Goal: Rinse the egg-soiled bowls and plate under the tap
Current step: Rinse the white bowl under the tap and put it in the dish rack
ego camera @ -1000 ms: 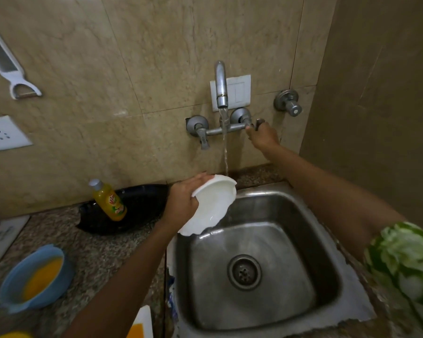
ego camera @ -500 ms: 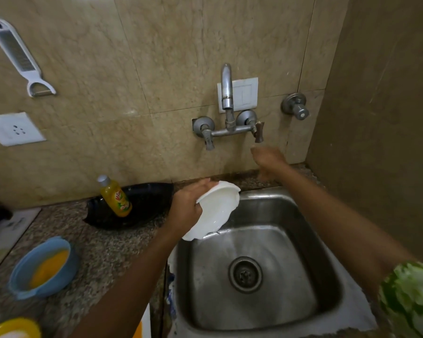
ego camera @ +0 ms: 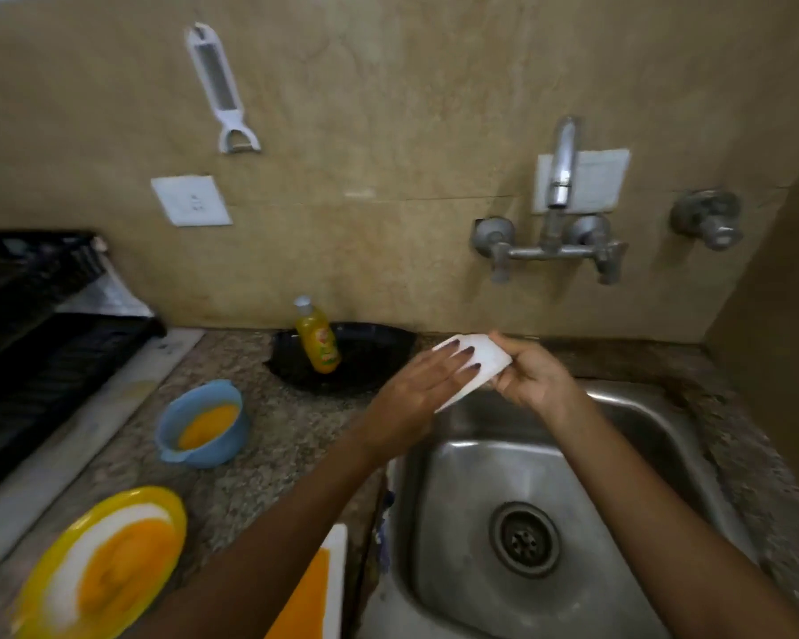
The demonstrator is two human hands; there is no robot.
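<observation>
Both hands hold a small white bowl [ego camera: 483, 362] over the sink's back left corner. My left hand [ego camera: 423, 385] lies flat across its left side and my right hand [ego camera: 529, 375] grips its right edge. The tap [ego camera: 560, 177] on the wall is off; no water falls. On the counter to the left stand a blue bowl [ego camera: 204, 424] with yellow egg in it and a yellow plate [ego camera: 98, 564] smeared with egg. A white dish [ego camera: 317, 588] with egg shows at the bottom edge beside the sink.
The steel sink [ego camera: 527, 477] has its drain at the centre. A yellow dish-soap bottle [ego camera: 317, 336] stands in a black tray [ego camera: 365, 362] against the wall. A black dish rack [ego camera: 28, 325] fills the far left. A white peeler [ego camera: 220, 89] hangs on the wall.
The water has stopped. My right hand left the tap handle and came down onto the white bowl. The view has swung left, so the blue bowl and yellow plate show more fully.
</observation>
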